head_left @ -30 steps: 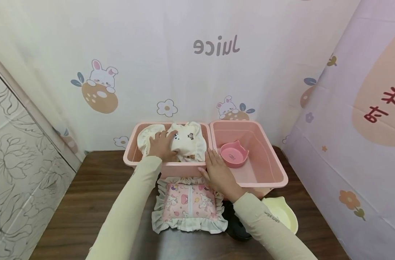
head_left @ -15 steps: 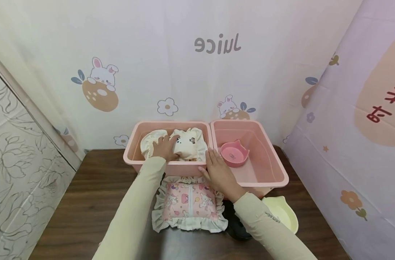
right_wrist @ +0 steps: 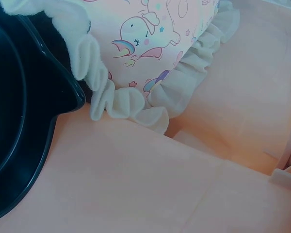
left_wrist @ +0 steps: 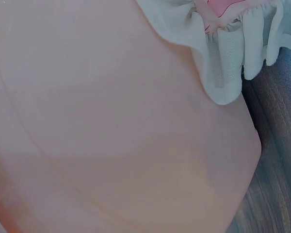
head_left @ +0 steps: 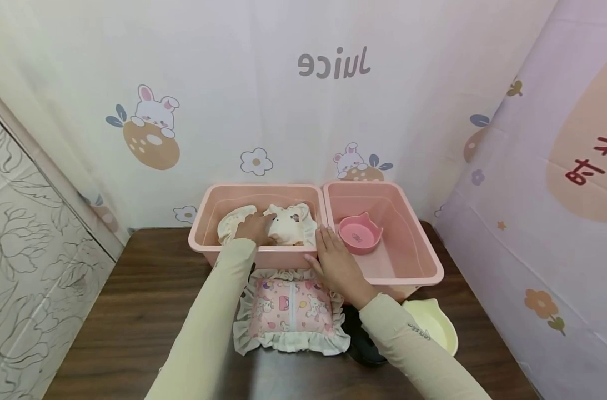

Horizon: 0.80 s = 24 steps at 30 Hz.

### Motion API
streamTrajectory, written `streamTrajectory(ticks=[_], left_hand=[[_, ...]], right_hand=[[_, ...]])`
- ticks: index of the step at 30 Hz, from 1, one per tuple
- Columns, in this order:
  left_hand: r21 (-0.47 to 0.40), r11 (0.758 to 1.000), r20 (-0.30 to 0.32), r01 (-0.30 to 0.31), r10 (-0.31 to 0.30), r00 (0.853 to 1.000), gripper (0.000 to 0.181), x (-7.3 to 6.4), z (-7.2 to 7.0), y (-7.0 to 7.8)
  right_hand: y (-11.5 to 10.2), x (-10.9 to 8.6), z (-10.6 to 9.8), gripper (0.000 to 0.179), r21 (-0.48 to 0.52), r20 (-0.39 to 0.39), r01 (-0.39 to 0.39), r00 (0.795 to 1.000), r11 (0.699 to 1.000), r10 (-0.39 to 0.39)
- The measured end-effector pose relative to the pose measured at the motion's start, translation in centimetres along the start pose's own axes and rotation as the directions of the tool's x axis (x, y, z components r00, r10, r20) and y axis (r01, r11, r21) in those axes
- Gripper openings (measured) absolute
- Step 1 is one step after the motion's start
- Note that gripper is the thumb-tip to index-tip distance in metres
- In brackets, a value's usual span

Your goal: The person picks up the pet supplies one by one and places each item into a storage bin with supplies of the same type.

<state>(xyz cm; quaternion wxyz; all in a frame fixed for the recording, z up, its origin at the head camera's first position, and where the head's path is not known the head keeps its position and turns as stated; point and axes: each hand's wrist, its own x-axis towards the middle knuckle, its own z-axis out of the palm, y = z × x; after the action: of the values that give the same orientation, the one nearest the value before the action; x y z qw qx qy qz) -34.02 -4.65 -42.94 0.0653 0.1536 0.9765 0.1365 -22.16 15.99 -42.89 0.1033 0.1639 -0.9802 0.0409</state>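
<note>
Left hand (head_left: 255, 228): inside left pink bin (head_left: 199, 222), on cream frilled pieces; thumb and finger apart at right piece (head_left: 286, 226); can't tell if cloth is pinched
Cream pieces: side by side in left bin; left piece (head_left: 231, 223) partly behind hand
Right hand (head_left: 337, 264): fingers straight, together, thumb apart; resting on rims where bins meet; holding nothing
Right pink bin (head_left: 408, 239): pink cat-eared bowl (head_left: 359, 234) inside, upright
In front, on table (head_left: 133, 322): pink frilled cushion (head_left: 290, 308); black dish (head_left: 365, 351) beside it; yellow bowl (head_left: 435, 328) partly behind right sleeve (head_left: 408, 339)
</note>
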Motion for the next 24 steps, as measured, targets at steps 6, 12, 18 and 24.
streamTrajectory(ticks=[6,12,18,24], left_hand=[[0.024,0.999,0.027,-0.031,0.031,0.999,0.075,0.17,0.07,-0.22],[0.039,0.998,0.061,-0.043,0.040,0.997,0.073,0.56,0.46,-0.26],[0.051,0.998,0.064,-0.039,0.036,0.997,0.074,0.68,0.62,-0.39],[0.046,0.997,0.027,-0.059,0.058,0.998,0.076,0.08,0.31,-0.28]], right_hand=[[-0.04,0.09,-0.01,0.070,-0.008,0.003,0.006,1.000,1.000,-0.006],[0.05,-0.11,-0.17,0.070,-0.003,-0.005,-0.002,1.000,1.000,0.002],[0.00,-0.19,-0.22,0.070,-0.004,0.003,0.003,1.000,1.000,-0.003],[-0.09,-0.30,-0.19,0.070,-0.011,0.003,-0.002,1.000,1.000,0.002]])
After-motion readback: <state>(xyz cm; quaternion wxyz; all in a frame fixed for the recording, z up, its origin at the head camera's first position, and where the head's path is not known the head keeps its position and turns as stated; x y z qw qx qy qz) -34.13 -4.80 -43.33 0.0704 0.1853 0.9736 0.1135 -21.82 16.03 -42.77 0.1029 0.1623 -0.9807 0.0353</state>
